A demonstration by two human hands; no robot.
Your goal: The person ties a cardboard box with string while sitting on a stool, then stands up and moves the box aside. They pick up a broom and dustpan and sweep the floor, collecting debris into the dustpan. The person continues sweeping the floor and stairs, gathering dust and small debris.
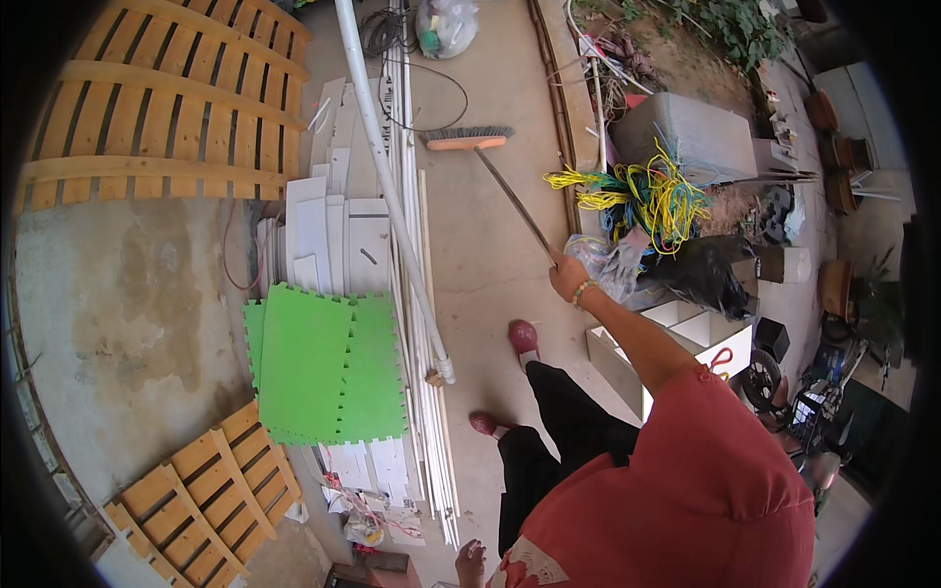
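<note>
Right hand (569,275) is closed around the top end of a broom handle (515,201), arm stretched out in front, with a beaded bracelet (583,291) on the wrist. Left hand (470,563) hangs low at the bottom edge of the view beside the red shirt (696,500). Only part of it shows, so I can't tell if it's open or closed.

Right below are black trousers (559,431) and two dark red shoes (523,338) on the concrete floor (480,265). Just to the left of the feet lies a bundle of long white pipes and strips (421,323), and next to that are green foam puzzle mats (323,363) lying on white boards (333,235). A small wooden pallet (206,500) sits at lower left.

On the right, near the gripping hand, there's a white open box (686,333), a black plastic bag (701,269) and a tangle of yellow and green wire (652,196).

The handle slants away up and to the left, and the broom head (469,138), orange block with grey bristles, is down on the floor well out in front, just beside the pipes. Further out are a big wooden pallet (167,108) at upper left, a black cable (431,98) and a clear plastic bag (446,24) at the top.
</note>
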